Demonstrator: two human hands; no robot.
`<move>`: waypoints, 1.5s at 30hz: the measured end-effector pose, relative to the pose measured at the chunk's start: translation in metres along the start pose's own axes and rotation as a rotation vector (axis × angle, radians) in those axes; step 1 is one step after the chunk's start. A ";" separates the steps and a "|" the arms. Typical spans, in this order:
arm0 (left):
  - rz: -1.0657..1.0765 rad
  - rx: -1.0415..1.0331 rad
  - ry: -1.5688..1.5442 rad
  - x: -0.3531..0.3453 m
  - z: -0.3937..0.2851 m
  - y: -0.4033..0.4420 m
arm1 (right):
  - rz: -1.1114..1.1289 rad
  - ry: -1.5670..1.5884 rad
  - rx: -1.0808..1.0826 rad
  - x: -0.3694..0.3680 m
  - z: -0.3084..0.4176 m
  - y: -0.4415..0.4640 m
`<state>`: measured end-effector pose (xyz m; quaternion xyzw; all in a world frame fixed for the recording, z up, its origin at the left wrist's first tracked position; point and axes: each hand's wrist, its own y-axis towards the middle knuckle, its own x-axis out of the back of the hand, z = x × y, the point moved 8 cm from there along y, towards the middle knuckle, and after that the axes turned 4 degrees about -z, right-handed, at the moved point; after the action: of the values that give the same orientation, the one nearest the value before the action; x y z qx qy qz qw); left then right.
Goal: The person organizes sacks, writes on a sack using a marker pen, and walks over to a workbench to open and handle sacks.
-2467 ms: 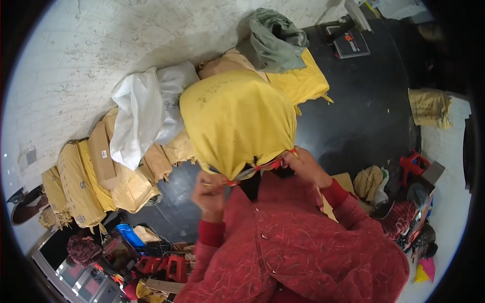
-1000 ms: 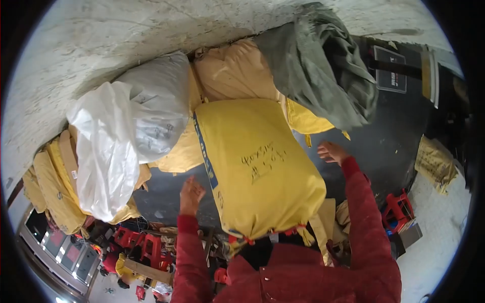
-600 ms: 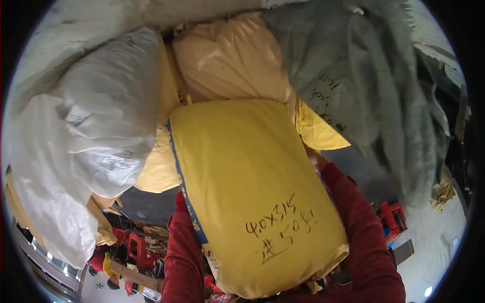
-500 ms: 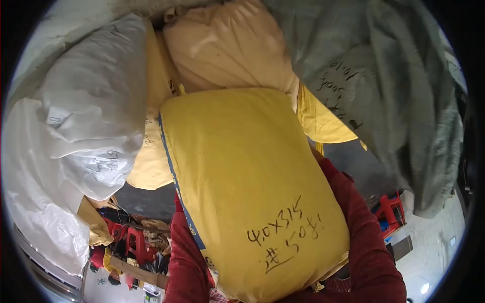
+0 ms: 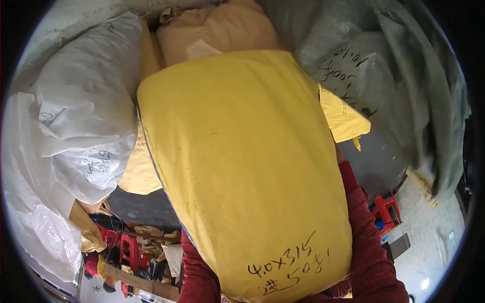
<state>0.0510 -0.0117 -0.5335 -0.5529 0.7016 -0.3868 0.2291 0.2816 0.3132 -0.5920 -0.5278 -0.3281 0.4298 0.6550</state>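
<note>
A large full yellow sack (image 5: 242, 161) with black handwriting fills the middle of the view, close to the camera. My arms in red sleeves reach along both its sides. My left hand is hidden behind the sack's left side. On the right, only a sliver of my right hand (image 5: 339, 155) shows at the sack's edge; its fingers are hidden. Behind the sack lie a tan sack (image 5: 217, 30) and, at the right, a grey-green sack (image 5: 364, 76) with writing. A white sack (image 5: 93, 96) leans at the left.
A smaller yellow sack (image 5: 343, 116) pokes out at the right over the dark surface (image 5: 374, 161). Red stools (image 5: 386, 212) stand on the floor at the lower right, others at the lower left. A person (image 5: 107, 272) is at the lower left, near a wooden plank (image 5: 139, 284).
The yellow sack was lowered from upright, and my hands went from its open end to free air, then down its sides. It now looks larger and nearer, its far end higher in view.
</note>
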 end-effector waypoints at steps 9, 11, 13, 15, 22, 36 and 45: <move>0.070 0.010 -0.073 -0.030 -0.033 0.080 | -0.382 0.092 0.482 0.063 0.153 0.030; 0.081 0.059 -0.118 -0.035 -0.035 0.095 | -0.506 0.143 0.572 0.071 0.191 0.067; 0.082 0.102 -0.204 -0.038 -0.032 0.096 | -0.612 0.191 0.609 0.072 0.219 0.104; 0.063 0.113 -0.271 -0.038 -0.025 0.071 | -0.669 0.211 0.616 0.061 0.225 0.124; -0.289 -0.375 0.469 -0.100 -0.070 0.071 | -0.661 0.167 0.755 0.047 0.213 0.111; -0.241 -0.601 0.697 -0.087 -0.072 0.086 | -0.584 -0.590 0.936 -0.041 0.208 -0.006; -0.045 -0.288 1.095 -0.047 -0.032 0.102 | -0.449 -1.003 0.668 -0.036 0.194 -0.032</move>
<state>-0.0207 0.0519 -0.6009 -0.3120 0.7518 -0.5225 -0.2540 0.1019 0.3577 -0.5161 0.0513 -0.5455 0.5557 0.6253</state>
